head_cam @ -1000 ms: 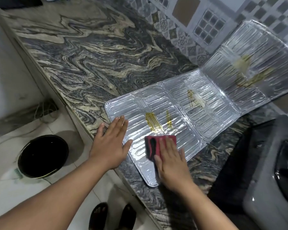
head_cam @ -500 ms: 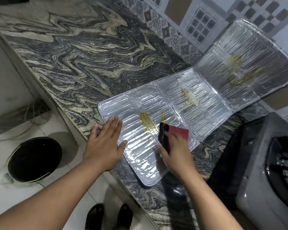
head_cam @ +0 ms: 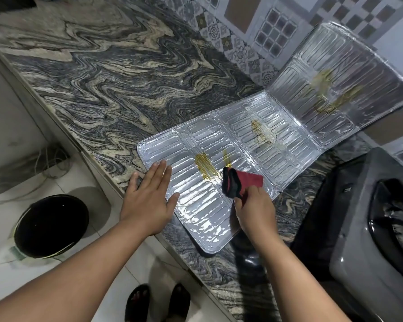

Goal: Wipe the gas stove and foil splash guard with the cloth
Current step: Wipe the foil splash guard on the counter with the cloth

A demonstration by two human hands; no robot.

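A silver foil splash guard (head_cam: 203, 212) lies on the marbled counter, its far panel propped against the tiled wall. Yellow-brown stains mark all three panels, the nearest stain (head_cam: 204, 165) on the front panel. My left hand (head_cam: 149, 196) lies flat, fingers spread, on the guard's left corner. My right hand (head_cam: 254, 205) pinches a red and black cloth (head_cam: 241, 183), which hangs bunched just right of the nearest stain. The grey gas stove (head_cam: 368, 240) sits at the right edge, with a black burner grate partly in view.
The marbled counter (head_cam: 116, 89) stretches away to the left and back. A black round bin (head_cam: 49, 226) stands on the white floor below the counter edge. My sandalled feet (head_cam: 158, 303) show at the bottom. Loose cables (head_cam: 49, 163) lie by the wall.
My right hand lifted from pressing the cloth flat on the guard's near part and now pinches it bunched, further up by the stain. The left hand has stayed flat on the guard.
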